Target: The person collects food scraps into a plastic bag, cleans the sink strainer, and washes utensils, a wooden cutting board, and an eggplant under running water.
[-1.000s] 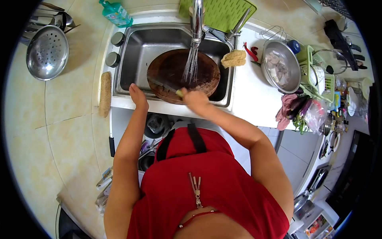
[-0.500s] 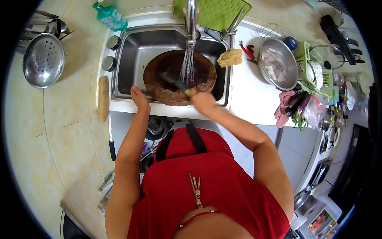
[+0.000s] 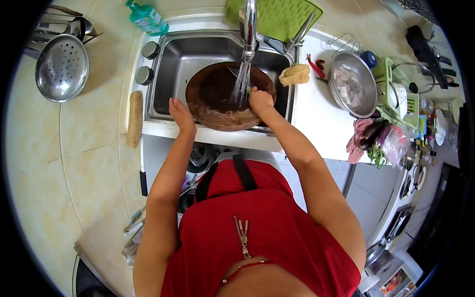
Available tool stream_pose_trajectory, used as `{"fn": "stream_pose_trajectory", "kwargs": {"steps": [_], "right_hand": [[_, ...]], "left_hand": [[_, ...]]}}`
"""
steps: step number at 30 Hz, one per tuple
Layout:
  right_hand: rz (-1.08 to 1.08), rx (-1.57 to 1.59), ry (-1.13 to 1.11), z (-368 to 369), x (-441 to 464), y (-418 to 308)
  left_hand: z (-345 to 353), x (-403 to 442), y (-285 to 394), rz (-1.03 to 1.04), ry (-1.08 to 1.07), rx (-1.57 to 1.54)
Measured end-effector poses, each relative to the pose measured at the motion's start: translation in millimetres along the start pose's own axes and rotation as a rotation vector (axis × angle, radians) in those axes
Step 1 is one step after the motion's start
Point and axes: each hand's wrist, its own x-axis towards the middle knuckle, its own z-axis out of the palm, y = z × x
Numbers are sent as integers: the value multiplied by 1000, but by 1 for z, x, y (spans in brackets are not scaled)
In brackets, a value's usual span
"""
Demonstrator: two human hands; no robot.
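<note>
A thick, round, dark brown wooden cutting board [image 3: 213, 111] rests in the metal sink [image 3: 170, 54], its top wet under water from the faucet [image 3: 250, 29]. My right hand [image 3: 261, 101] is closed around the handle of a knife over the board's right side. Only part of the knife's blade [image 3: 232, 71] shows through the stream and glare. At the board's left edge is my left hand [image 3: 182, 116], fingers stretched out; whether it touches the wood I cannot tell.
A loofah piece [image 3: 294, 74] lies on the sink's right rim, a longer one [image 3: 134, 119] left. On the right counter stand a metal bowl [image 3: 354, 81] of pale pieces, red chilies [image 3: 314, 66] and a green rack [image 3: 391, 101]. A green bottle [image 3: 148, 20] stands behind.
My right hand has moved up and right with the knife, whose blade now points toward the back of the board. My left hand stays by the left edge. The whole view has shifted slightly.
</note>
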Motion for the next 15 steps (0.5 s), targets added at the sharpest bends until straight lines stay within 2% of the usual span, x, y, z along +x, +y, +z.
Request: {"fn": "stream_pose_trajectory", "kwargs": {"steps": [2,4,5,7,12,15], "right_hand": [[-130,-26,7,-4,-24,-23],[-212,23,-123,-16,-55,-53],[-342,-73,-127,-16,-72,-65],[-419,12,-91,-5,-94,-76],[-308,-80,-62,-8,-74,-32],[-90,-134,-35,-6,-41,14]], "left_hand": [[0,2,-12,-17,8,-19],[-5,-1,-17,-1,20,-5],[-6,-2,-19,6,22,1],[-8,8,-33,-13,34,15],[-14,14,-36,20,68,43],[-15,12,-26,37,51,58]]}}
